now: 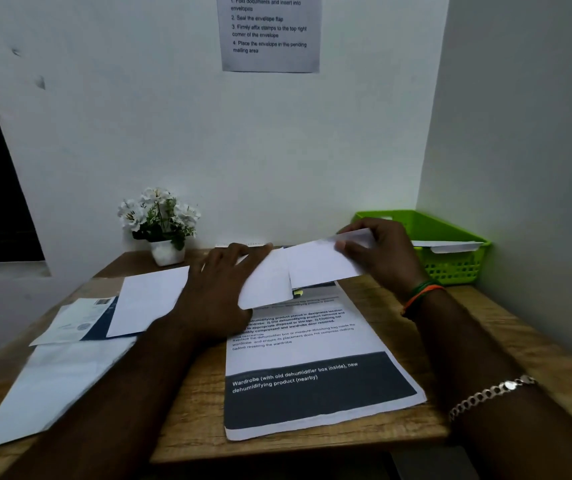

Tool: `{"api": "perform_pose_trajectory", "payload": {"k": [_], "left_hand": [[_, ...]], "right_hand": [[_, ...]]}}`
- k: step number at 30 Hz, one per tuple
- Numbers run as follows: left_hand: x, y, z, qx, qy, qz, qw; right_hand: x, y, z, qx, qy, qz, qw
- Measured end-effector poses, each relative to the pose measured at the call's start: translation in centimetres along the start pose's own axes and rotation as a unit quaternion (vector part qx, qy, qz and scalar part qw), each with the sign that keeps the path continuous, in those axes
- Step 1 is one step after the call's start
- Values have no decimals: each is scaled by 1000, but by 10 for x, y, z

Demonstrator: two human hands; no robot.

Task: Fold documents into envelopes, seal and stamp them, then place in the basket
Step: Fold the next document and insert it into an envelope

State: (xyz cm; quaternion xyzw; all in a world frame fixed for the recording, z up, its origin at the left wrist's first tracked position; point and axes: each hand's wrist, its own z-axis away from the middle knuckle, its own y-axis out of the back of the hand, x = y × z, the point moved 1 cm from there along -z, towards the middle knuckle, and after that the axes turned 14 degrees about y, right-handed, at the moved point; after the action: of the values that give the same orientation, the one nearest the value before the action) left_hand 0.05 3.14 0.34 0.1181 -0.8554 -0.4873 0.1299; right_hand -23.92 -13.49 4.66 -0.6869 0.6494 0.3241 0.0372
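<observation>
Both hands over the wooden bench, above the printed document. Right hand pinches a white envelope at its right end, thumb beneath, fingers curled over the top edge. Envelope held off the bench, long axis roughly left to right, tilted up toward the right. Left hand lies flat, fingers extended, on a folded white sheet; grip there looks unclenched, pressing rather than clutching, though the thumb is hidden. Folded sheet sits just left of and below the envelope's left end, edges overlapping or touching; cannot tell which. Judgement: insertion step, sheet to travel rightward into the envelope's near end, left hand nearer. Green basket far right, behind the right hand, already holding envelopes. Loose papers left; potted flowers at the wall.
</observation>
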Motion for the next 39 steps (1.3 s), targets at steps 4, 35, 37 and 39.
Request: {"api": "perform_pose_trajectory", "payload": {"k": [4,35,37,39], "left_hand": [[1,-6,-1,17,2,-20,1000],[24,-12,-2,61,-6,-52,997],[24,-13,-3,57,-2,-48,997],[24,-12,-4,51,1,-42,998]], "right_hand": [[-10,-26,9,-92,-62,-71,991],[-30,-51,27,-224,-124,-183,949],[-30,-50,25,-194,-154,-214,945],[-30,-46,21,-121,-205,-258,936]]}}
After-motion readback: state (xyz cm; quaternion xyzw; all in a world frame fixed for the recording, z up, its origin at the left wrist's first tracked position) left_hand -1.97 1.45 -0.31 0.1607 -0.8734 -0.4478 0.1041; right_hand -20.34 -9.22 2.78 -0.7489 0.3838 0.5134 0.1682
